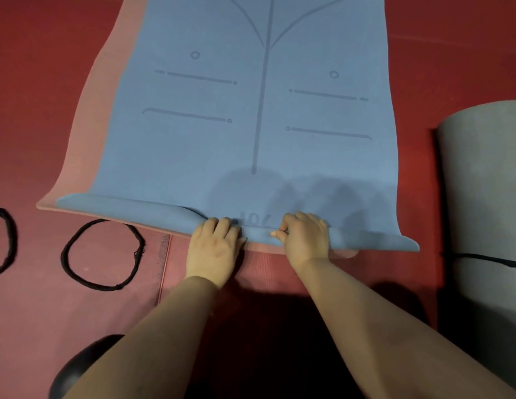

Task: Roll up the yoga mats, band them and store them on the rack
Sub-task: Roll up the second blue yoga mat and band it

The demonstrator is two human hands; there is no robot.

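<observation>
A blue yoga mat with printed alignment lines lies flat on top of a pink mat. Its near edge is folded over into a low first roll. My left hand grips that rolled edge near the middle, fingers curled over it. My right hand grips the same edge just to the right, thumb and fingers pinching the fold. Two black elastic bands lie on the floor to the left, one a full loop, the other cut off by the frame edge.
A grey mat, rolled and held by a black band, lies at the right. Red floor mats cover the ground all around. A dark rounded shape, maybe my knee, sits at the bottom left.
</observation>
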